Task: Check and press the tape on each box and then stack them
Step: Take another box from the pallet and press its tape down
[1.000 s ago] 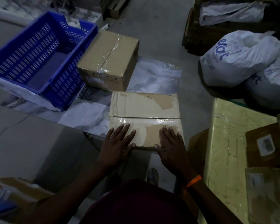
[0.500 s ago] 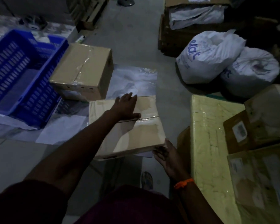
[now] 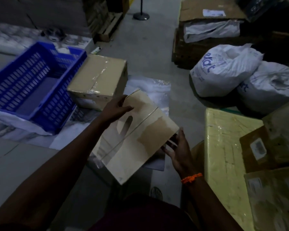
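The left hand (image 3: 117,108) clasped the flat tan cardboard box (image 3: 140,139) at its far corner — the right hand (image 3: 177,147), fingers spread, braced its side — presumably for stacking.

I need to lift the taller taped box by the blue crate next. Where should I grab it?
Take the taller taped box by its near and far walls, low down, one hand on each. The blue crate crowds its left side, while the near face and the space behind it look free. Keep your fingers off the tape seam on top.
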Tool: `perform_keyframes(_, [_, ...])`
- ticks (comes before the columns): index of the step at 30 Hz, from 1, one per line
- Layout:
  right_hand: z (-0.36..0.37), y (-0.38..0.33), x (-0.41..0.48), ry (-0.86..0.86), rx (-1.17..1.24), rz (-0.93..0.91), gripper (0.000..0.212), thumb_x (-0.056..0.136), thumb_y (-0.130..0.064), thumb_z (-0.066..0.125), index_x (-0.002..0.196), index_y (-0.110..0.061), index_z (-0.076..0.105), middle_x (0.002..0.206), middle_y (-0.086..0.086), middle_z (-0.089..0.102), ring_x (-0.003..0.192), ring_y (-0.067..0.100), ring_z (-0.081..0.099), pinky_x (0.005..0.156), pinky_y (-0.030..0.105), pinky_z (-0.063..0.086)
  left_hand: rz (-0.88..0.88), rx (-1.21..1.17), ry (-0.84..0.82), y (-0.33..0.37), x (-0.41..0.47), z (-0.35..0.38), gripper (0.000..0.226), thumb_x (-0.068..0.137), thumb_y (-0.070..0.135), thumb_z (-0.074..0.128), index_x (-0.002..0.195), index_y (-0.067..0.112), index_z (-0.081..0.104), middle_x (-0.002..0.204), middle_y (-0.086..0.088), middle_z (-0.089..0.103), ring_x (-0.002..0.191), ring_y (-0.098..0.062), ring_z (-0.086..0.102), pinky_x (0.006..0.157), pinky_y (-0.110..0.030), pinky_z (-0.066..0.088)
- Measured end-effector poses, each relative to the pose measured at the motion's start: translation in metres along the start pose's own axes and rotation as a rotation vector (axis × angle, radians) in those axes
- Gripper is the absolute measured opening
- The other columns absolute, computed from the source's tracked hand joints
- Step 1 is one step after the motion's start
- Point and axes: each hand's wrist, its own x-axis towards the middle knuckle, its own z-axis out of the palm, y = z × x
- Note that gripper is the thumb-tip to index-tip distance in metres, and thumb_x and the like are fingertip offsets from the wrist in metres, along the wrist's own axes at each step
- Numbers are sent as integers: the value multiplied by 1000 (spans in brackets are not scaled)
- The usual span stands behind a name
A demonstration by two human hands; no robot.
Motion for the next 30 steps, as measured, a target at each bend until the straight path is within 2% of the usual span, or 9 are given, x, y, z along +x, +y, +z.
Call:
perform_keyframes(2, [12, -15, -4, -38, -64, -79, 42, 105, -57, 38, 121, -32, 66, 130, 0, 68, 119, 21, 63, 84, 38, 55, 1, -132, 83, 0, -13, -9, 60, 82, 41, 78, 135, 23, 57, 125, 2, 67, 114, -13, 63, 95, -34, 54])
perform_keyframes(6, [30, -42, 2, -47, -192, -265, 49, 103, -61, 42, 132, -28, 65, 132, -1, 69, 121, 18, 64, 84, 34, 53, -18, -454, 205, 12, -45, -23, 45, 95, 21, 68, 136, 13, 52, 120, 2, 67, 111, -13, 63, 83, -20, 53])
perform_keyframes(11, [49, -65, 13, -90, -340, -437, 74, 92, -74, 48, 141, -20, 60, 136, 1, 67, 125, 17, 63, 96, 35, 54, -4, -670, 267, 0, -77, -26, 40, 94, 32, 64, 132, 21, 56, 131, -5, 65, 124, -19, 60, 96, -33, 51])
perform_keyframes(14, [46, -55, 14, -96, -429, -468, 59, 90, -74, 53, 126, -30, 68, 126, 1, 71, 120, 20, 66, 102, 46, 54, -36, -687, 312, -10, -103, -7, 33, 99, 32, 60, 130, 25, 53, 127, 3, 66, 117, -10, 64, 88, -24, 53])
perform_keyframes(17, [36, -37, 11, -48, -494, -528, 48, 84, -74, 64, 114, -37, 68, 115, -4, 73, 111, 20, 68, 99, 50, 55, -65, -573, 360, -25, -129, 13, 53, 93, 42, 64, 138, 21, 48, 133, 5, 62, 120, -6, 62, 95, -28, 53])
perform_keyframes(19, [27, -27, 6, -24, -495, -568, 33, 90, -59, 68, 114, -35, 65, 113, -5, 73, 108, 16, 68, 95, 45, 56, -77, -535, 399, -30, -141, 22, 54, 90, 44, 64, 136, 20, 50, 132, 6, 62, 119, -3, 61, 94, -23, 53])
perform_keyframes(24, [30, -28, 3, 54, -721, -703, 37, 98, -42, 65, 129, -24, 58, 122, -1, 65, 111, 16, 64, 82, 8, 48, -45, -304, 502, -18, -133, 15, 43, 95, 40, 65, 131, 18, 53, 130, 4, 61, 110, 9, 58, 86, -13, 52])
perform_keyframes(27, [45, -39, 7, 111, -981, -924, 54, 101, -29, 65, 148, -10, 47, 146, 14, 50, 133, 26, 51, 103, 31, 50, 105, -31, 485, -8, -113, 1, 50, 98, 33, 60, 143, 17, 46, 144, -4, 49, 124, -3, 52, 95, -24, 51])
perform_keyframes(30, [67, -56, 13, 1, -1281, -1198, 48, 101, -29, 59, 139, 0, 55, 145, 22, 53, 137, 36, 50, 110, 50, 47, 328, 365, 423, 13, -91, -7, 53, 99, 21, 58, 150, 13, 44, 157, -9, 39, 142, -19, 38, 114, -27, 37])
